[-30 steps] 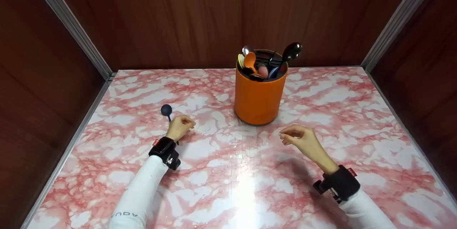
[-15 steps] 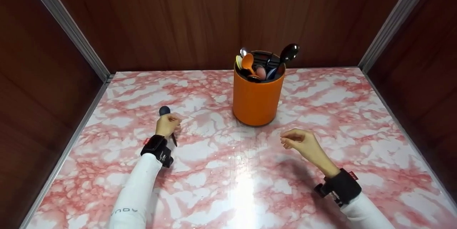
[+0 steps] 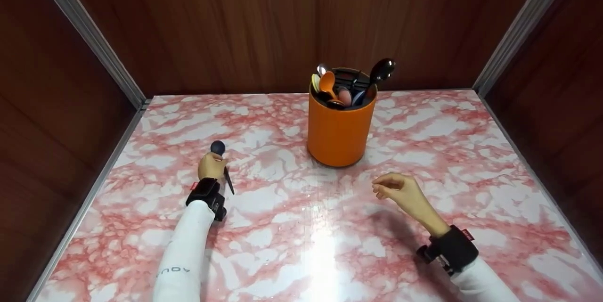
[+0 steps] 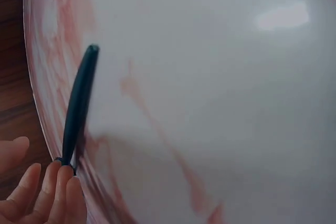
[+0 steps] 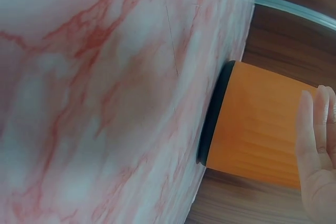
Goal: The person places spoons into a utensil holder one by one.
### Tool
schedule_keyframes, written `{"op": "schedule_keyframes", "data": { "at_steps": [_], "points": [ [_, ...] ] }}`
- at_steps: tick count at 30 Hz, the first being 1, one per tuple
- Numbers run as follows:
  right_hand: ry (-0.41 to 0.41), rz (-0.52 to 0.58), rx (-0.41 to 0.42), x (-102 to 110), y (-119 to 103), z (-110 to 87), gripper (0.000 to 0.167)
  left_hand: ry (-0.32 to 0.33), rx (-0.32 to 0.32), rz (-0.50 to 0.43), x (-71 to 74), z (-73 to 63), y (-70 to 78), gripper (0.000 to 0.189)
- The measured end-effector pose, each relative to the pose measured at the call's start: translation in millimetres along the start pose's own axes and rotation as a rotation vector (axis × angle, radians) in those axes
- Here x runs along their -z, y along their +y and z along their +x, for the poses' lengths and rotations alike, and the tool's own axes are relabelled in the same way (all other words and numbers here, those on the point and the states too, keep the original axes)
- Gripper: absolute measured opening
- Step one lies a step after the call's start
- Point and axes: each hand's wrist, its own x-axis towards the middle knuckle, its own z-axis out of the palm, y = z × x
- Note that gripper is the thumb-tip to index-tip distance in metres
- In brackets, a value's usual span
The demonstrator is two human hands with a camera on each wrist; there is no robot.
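A dark blue spoon [image 3: 217, 147] lies on the table at the left, its bowl pointing away. My left hand [image 3: 212, 166] is over its middle and hides part of it. The handle [image 4: 79, 106] shows beyond the fingertips in the left wrist view, with the thumb apart from the fingers. My right hand [image 3: 400, 191] hovers over the table at the right, fingers loosely bent, holding nothing. Toward the back stands an orange cylindrical utensil holder [image 3: 339, 134], forward and left of the right hand.
In the holder are an orange spoon [image 3: 327, 82], a large black spoon [image 3: 382, 71] and several other utensils. Dark wood panels [image 3: 264, 28] close off the back and both sides of the red-and-white marbled table [image 3: 278, 231].
My left hand has moved left over the spoon, so more of the handle shows on its right. The right hand has barely moved. The holder stays in place.
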Motion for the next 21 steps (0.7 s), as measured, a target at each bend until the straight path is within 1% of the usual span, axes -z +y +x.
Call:
{"op": "schedule_keyframes", "data": {
  "at_steps": [2,3,4,5,6,8,10,11,12,13,15,17,18,19,20,21],
  "points": [
    [-0.002,0.0,0.0,-0.2,0.1,-0.1,0.026,0.003,0.05,0.027,-12.7,12.8,-17.8,0.02],
    [-0.003,-0.005,-0.002,-0.4,0.1,-0.1,0.026,-0.025,0.069,0.023,-11.2,12.0,-15.6,0.022],
    [-0.002,-0.008,-0.004,-0.5,0.3,-0.1,0.026,-0.059,0.095,0.024,-11.7,13.4,-17.5,0.026],
    [0.001,-0.008,-0.004,-0.7,0.3,-0.2,0.025,-0.061,0.097,0.015,-15.2,15.9,-23.7,0.027],
    [0.003,-0.008,-0.005,-0.9,0.4,-0.3,0.025,-0.058,0.109,0.019,-17.4,17.1,-26.9,0.029],
    [0.006,-0.013,-0.009,-1.2,0.4,-0.4,0.025,0.004,0.071,0.016,-30.6,26.0,-48.7,0.024],
    [0.009,-0.012,-0.014,-1.3,0.5,-0.6,0.025,0.062,0.043,0.033,-48.1,38.6,-78.6,0.023],
    [0.01,-0.009,-0.015,-1.3,0.6,-0.7,0.025,0.094,0.019,0.042,-55.8,44.3,-91.7,0.022],
    [0.01,-0.006,-0.018,-1.3,0.6,-0.7,0.025,0.097,0.025,0.057,-59.1,47.0,-96.9,0.022],
    [0.008,-0.003,-0.02,-1.2,0.6,-0.8,0.026,0.07,0.038,0.055,-60.4,49.4,-101.1,0.023],
    [0.009,0.003,-0.022,-0.9,0.7,-1.2,0.026,0.021,0.066,0.06,-57.7,48.9,-98.6,0.026],
    [0.008,0.007,-0.026,-0.4,0.6,-1.7,0.027,0.026,0.057,0.052,-54.3,46.3,-92.9,0.024],
    [0.007,0.003,-0.029,-0.1,0.5,-1.9,0.027,-0.012,0.077,0.047,-49.0,43.1,-85.4,0.025],
    [0.005,-0.003,-0.031,0.3,0.6,-2.1,0.027,-0.018,0.079,0.038,-46.7,41.5,-82.0,0.023],
    [0.007,-0.004,-0.035,0.5,0.7,-2.3,0.027,0.005,0.064,0.048,-47.9,41.7,-81.8,0.02],
    [0.006,-0.01,-0.037,0.9,0.9,-2.4,0.028,0.022,0.05,0.066,-51.8,44.2,-85.0,0.016]
  ]
}}
